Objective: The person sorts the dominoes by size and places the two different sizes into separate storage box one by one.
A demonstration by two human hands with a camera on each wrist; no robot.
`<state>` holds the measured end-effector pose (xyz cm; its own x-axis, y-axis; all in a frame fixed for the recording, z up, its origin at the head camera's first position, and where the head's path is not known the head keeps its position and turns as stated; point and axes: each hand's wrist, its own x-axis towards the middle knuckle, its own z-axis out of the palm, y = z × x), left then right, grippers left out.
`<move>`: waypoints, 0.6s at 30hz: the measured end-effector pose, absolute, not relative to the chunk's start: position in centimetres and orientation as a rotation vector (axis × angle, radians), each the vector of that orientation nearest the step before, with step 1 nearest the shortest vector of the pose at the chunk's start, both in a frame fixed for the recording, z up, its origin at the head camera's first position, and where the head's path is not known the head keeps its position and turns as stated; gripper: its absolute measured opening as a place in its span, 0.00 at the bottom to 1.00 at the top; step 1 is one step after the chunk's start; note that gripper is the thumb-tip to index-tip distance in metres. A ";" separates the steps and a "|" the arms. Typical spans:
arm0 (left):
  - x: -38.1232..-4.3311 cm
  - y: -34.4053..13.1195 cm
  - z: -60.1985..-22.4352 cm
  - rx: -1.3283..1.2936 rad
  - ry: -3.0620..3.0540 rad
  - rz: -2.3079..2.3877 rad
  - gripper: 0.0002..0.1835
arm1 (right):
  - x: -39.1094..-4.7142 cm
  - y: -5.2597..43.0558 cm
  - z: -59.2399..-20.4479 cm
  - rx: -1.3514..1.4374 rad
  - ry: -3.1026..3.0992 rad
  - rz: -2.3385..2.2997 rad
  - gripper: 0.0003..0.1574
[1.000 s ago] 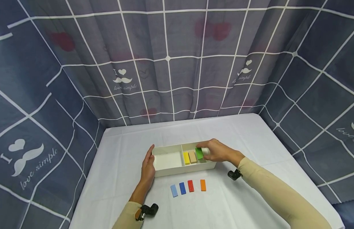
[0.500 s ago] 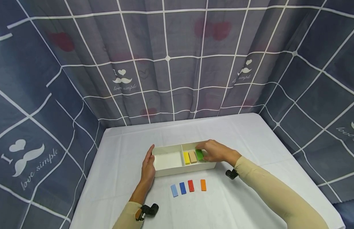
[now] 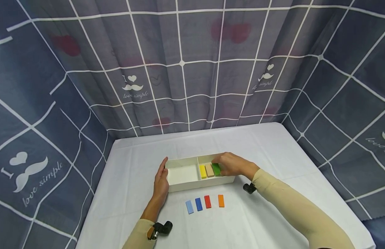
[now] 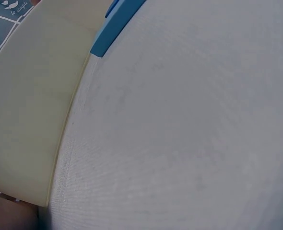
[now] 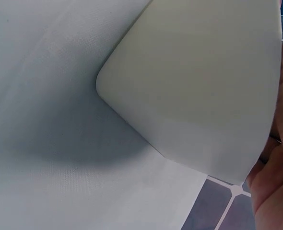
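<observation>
In the head view, a cream box [image 3: 187, 187] with a divider stands on the white table. My left hand [image 3: 161, 183] lies along its left end, fingers straight against the wall. Inside the right compartment, my right hand [image 3: 232, 164] pinches a green block [image 3: 216, 169], partly covered by the fingers. A tan block [image 3: 209, 170] and a yellow block [image 3: 203, 171] lie to its left in that compartment. The right wrist view shows the box's outer wall [image 5: 194, 91] with part of my right hand [image 5: 276, 177] over its rim; the green block is hidden there.
On the white cloth [image 3: 242, 221] before the box lie a light blue block [image 3: 189, 207], a dark blue block [image 3: 199, 204], a red block [image 3: 208, 202] and an orange block [image 3: 221, 201]. A grey checked curtain [image 3: 198, 79] surrounds the table's back and sides.
My right hand has lowered the green block and shifted slightly left, so the block sits beside the tan one. My left hand and the box have stayed in place.
</observation>
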<state>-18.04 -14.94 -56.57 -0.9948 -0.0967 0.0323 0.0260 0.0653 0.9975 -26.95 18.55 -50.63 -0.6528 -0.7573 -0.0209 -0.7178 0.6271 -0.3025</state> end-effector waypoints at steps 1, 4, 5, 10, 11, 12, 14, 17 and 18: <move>-18.0 -14.9 -56.6 0.076 -2.226 -2.085 0.30 | -27.0 18.5 -50.7 -1.235 2.701 -0.394 0.33; -18.1 -14.9 -56.6 0.078 -2.233 -2.077 0.30 | -27.1 18.4 -50.7 -1.241 2.702 -0.369 0.31; -18.1 -14.9 -56.6 0.076 -2.235 -2.075 0.30 | -27.1 18.3 -50.7 -1.243 2.704 -0.364 0.30; -18.2 -15.0 -56.7 0.063 -2.232 -2.085 0.30 | -27.1 18.0 -50.6 -1.253 2.709 -0.336 0.28; -18.2 -15.0 -56.8 0.063 -2.232 -2.086 0.30 | -27.1 18.0 -50.6 -1.253 2.709 -0.333 0.28; -18.2 -15.0 -56.8 0.063 -2.232 -2.087 0.30 | -27.1 18.0 -50.6 -1.252 2.709 -0.329 0.27; -18.3 -15.1 -56.9 0.062 -2.233 -2.085 0.30 | -27.0 17.9 -50.5 -1.245 2.709 -0.337 0.27; -18.4 -15.1 -57.0 0.064 -2.238 -2.079 0.30 | -26.9 18.0 -50.4 -1.222 2.707 -0.385 0.28; -18.3 -15.1 -57.0 0.064 -2.238 -2.077 0.30 | -26.8 18.1 -50.4 -1.208 2.707 -0.411 0.28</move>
